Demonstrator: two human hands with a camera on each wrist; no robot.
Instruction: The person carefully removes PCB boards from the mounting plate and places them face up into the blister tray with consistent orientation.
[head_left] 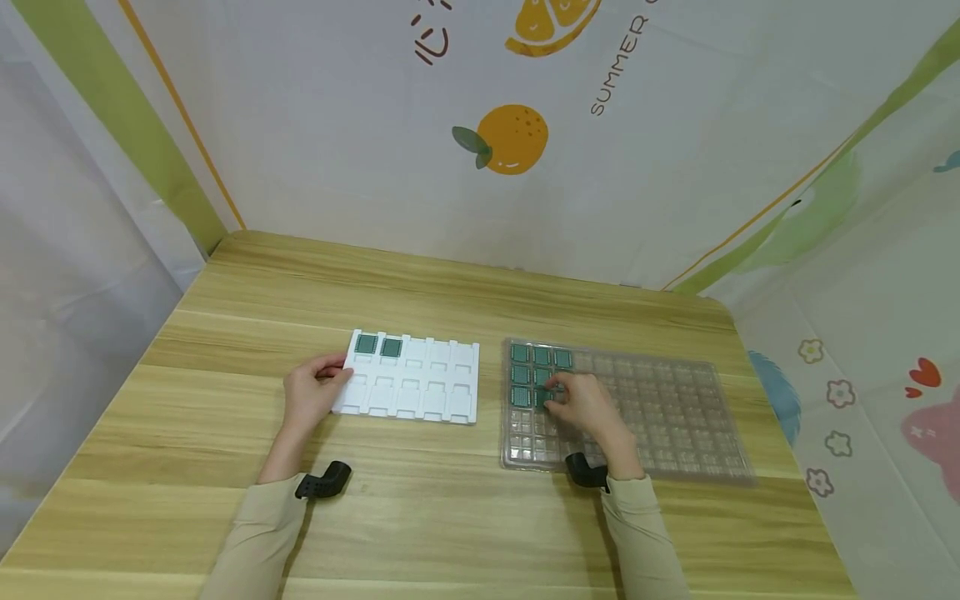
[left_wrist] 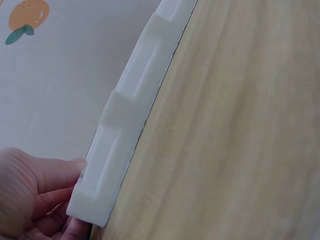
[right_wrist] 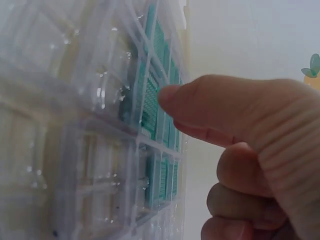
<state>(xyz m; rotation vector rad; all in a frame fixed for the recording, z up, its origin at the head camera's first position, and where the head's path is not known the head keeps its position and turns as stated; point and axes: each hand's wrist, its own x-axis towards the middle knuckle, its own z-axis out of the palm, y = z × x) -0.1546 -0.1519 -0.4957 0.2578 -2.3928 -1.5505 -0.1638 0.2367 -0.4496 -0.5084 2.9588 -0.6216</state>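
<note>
My left hand [head_left: 311, 393] grips the left short edge of a white tray [head_left: 442, 377], thumb on top and fingers beneath. Two small green circuit modules [head_left: 392, 347] sit in that tray's far row, at the left. My right hand [head_left: 591, 407] is over the left part of a clear plastic tray [head_left: 660, 408], thumb and index finger at a green module [head_left: 541, 398] in its cell. In the right wrist view the thumb tip meets or nearly meets a green module [right_wrist: 150, 102]; whether it is pinched cannot be told. Several more modules [head_left: 520, 375] fill nearby cells.
Both trays lie on a wood-grain table [head_left: 420, 517], the white one left of the clear one with a narrow gap between. A printed curtain [head_left: 360, 150] hangs behind the table's far edge. Each wrist carries a black camera mount [head_left: 326, 481].
</note>
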